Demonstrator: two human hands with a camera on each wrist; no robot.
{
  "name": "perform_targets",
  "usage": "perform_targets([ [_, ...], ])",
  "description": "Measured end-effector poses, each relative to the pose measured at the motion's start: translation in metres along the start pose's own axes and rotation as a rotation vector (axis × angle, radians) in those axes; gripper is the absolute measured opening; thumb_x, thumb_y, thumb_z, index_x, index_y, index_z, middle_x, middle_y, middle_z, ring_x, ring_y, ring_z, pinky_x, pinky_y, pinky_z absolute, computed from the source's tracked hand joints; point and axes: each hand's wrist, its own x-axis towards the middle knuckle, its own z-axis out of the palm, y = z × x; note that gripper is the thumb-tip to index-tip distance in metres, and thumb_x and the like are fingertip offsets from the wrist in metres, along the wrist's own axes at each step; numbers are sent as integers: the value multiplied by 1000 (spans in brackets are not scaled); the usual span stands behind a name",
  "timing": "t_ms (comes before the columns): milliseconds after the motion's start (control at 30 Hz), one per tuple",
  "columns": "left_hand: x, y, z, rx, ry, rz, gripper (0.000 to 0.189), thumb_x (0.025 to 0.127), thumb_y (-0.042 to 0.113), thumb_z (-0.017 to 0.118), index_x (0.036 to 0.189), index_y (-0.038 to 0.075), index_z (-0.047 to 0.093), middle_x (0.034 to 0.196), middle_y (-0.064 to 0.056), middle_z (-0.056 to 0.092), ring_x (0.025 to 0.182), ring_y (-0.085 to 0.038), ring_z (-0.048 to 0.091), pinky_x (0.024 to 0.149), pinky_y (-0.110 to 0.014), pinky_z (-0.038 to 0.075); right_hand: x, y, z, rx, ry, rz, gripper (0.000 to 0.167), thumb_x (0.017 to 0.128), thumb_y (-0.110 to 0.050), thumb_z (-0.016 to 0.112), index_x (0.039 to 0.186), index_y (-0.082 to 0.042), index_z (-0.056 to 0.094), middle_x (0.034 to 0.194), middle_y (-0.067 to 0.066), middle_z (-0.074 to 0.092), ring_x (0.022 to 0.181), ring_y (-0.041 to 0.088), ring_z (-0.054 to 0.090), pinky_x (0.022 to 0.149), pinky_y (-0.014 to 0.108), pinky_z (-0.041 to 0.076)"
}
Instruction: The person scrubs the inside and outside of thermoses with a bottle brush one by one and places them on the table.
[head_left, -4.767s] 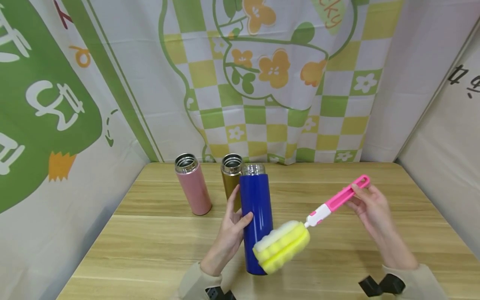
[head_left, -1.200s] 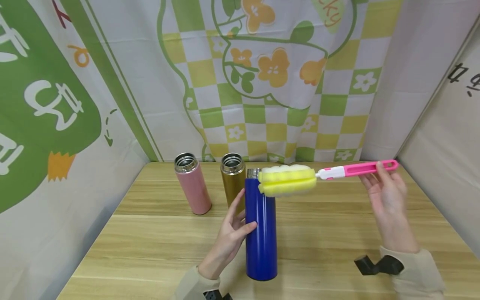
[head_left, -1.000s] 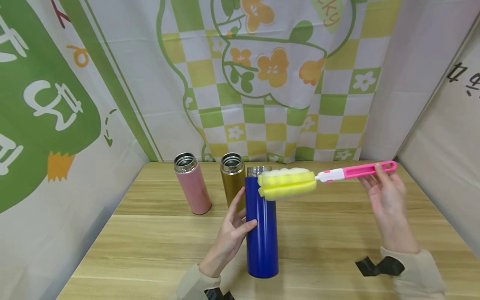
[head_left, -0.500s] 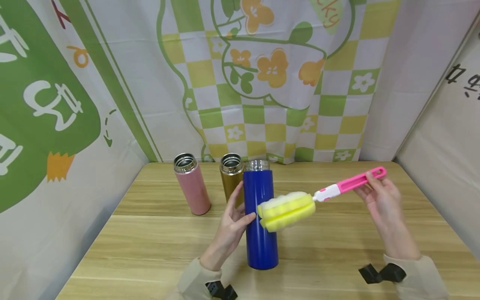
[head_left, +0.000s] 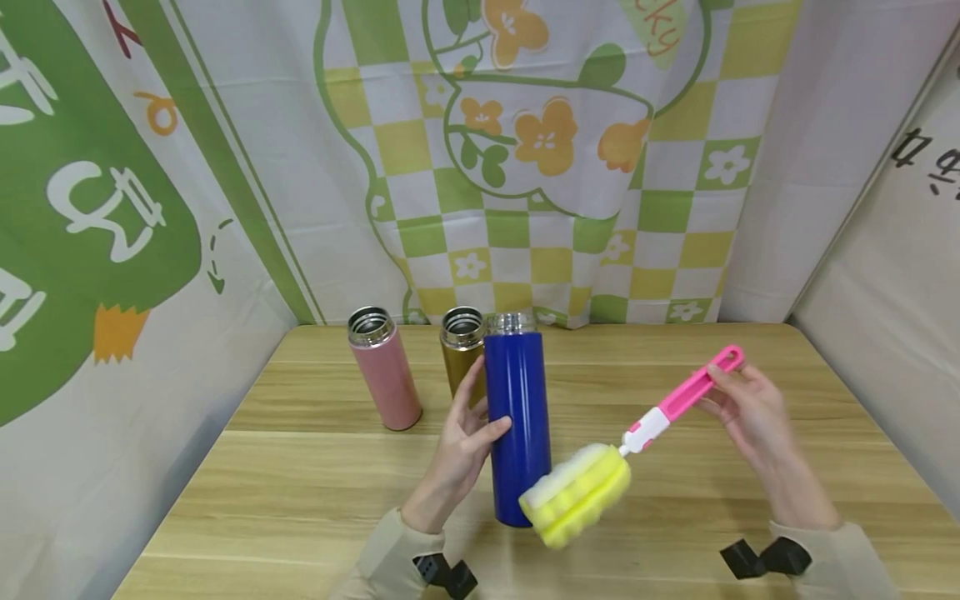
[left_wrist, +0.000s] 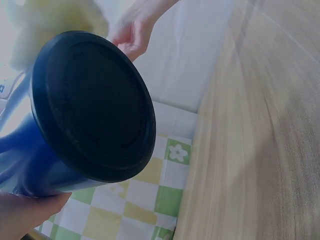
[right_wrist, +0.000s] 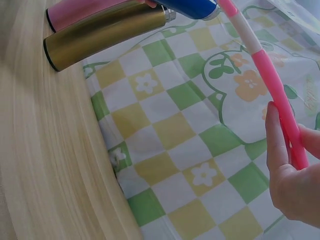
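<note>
My left hand (head_left: 457,450) grips a blue thermos bottle (head_left: 517,408) by its side, thumb across the front. Its steel neck is bare of any lid, and its dark base (left_wrist: 95,107) faces the left wrist camera, held up off the table. My right hand (head_left: 753,417) pinches the pink handle of a sponge bottle brush (head_left: 577,492) between thumb and fingers. The yellow-and-white sponge head points down to the left and overlaps the bottle's lower right side in the head view. From the right wrist, the handle (right_wrist: 272,80) shows between my fingers, the sponge out of frame.
Behind my left hand stand a pink thermos (head_left: 386,375) and a gold thermos (head_left: 461,354), both upright and lidless. The wooden table (head_left: 300,492) ends at a patterned curtain (head_left: 525,167), with cloth walls on both sides.
The sponge head has swung down from beside the blue bottle's neck to its lower part. My right hand has moved left and down; the left has raised the bottle a little.
</note>
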Motion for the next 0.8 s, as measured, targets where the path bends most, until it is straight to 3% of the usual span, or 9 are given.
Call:
perform_targets([
  [200,1,0,0,12,-6,0,81,81,0,59,142,24,12,134,-23,32,114,-24,44,94,-39,37,1,3,2,-36,-29,12,15,88,5,45,98,-2,53,84,11,61,75,20,62,71,28,51],
  [333,0,-1,-1,14,-14,-15,80,81,-2,58,142,24,12,135,-23,30,116,-26,43,94,-40,37,4,2,5,-2,27,11,13,87,4,47,96,-2,54,83,11,62,75,20,63,72,27,50],
  [567,-2,-3,-3,36,-34,-36,78,82,-1,56,142,25,13,139,-19,25,121,-30,35,95,-42,36,13,-8,9,159,135,-42,9,85,5,50,89,0,57,78,13,63,68,23,63,69,30,52],
  [800,-3,-3,-3,15,-40,-56,77,82,-5,51,142,24,12,140,-17,23,123,-30,33,96,-42,34,18,-15,14,189,176,-63,10,84,3,53,94,0,55,82,14,61,72,25,63,73,30,50],
])
